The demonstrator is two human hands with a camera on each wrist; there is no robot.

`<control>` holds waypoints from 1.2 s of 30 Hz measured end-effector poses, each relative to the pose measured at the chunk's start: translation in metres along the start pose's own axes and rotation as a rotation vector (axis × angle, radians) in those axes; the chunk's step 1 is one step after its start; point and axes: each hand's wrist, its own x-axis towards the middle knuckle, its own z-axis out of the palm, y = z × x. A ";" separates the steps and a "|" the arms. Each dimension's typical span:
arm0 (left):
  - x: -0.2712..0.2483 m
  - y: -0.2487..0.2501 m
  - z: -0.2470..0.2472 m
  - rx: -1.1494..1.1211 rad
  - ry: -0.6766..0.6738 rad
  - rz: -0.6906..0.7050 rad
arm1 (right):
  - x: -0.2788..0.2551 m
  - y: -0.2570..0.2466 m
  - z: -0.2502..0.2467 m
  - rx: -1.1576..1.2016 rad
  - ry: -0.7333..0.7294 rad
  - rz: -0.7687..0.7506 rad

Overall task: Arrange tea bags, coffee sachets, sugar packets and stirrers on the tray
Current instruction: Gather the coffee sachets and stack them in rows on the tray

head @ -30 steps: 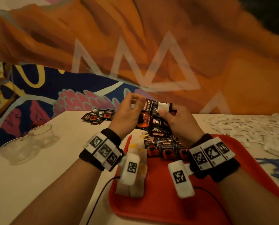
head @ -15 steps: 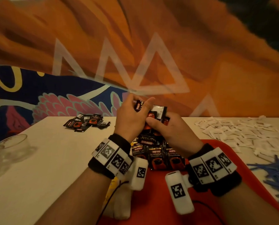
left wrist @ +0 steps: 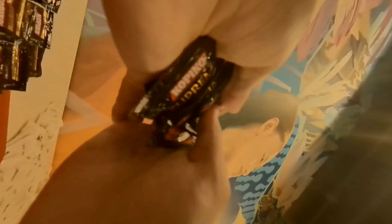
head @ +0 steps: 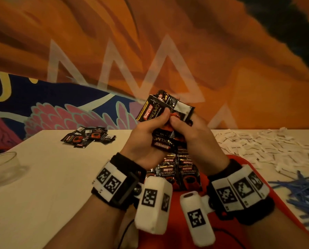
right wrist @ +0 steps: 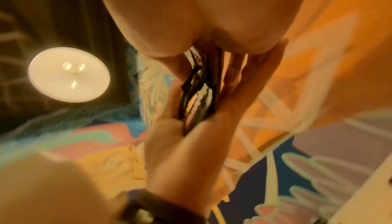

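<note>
Both hands hold a bunch of black coffee sachets (head: 165,114) upright above the red tray (head: 243,162). My left hand (head: 146,133) grips the bunch from the left, thumb on its front. My right hand (head: 195,135) grips it from the right. The left wrist view shows the sachets (left wrist: 186,83) squeezed between both hands, and the right wrist view shows their edges (right wrist: 197,96) between the fingers. Rows of coffee sachets (head: 178,173) lie on the tray below the hands. Sugar packets (head: 261,146) and blue stirrers (head: 304,191) lie on the table at right.
A small heap of coffee sachets (head: 89,136) lies on the white table (head: 51,177) at the back left. A clear glass bowl (head: 2,168) stands at the left edge. A painted wall rises behind the table.
Both hands have lifted the bunch of sachets higher above the tray and drawn closer together on it. The view has shifted, so the glass bowls moved toward the left edge.
</note>
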 end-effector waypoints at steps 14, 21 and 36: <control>0.001 -0.001 -0.006 0.023 -0.041 -0.017 | 0.009 0.004 -0.030 -0.841 0.105 -0.479; 0.005 0.001 -0.015 0.059 0.020 -0.063 | 0.010 0.005 -0.030 -0.858 0.105 -0.427; 0.007 0.005 -0.018 0.076 0.095 -0.121 | 0.012 -0.004 -0.043 -0.767 0.199 -0.199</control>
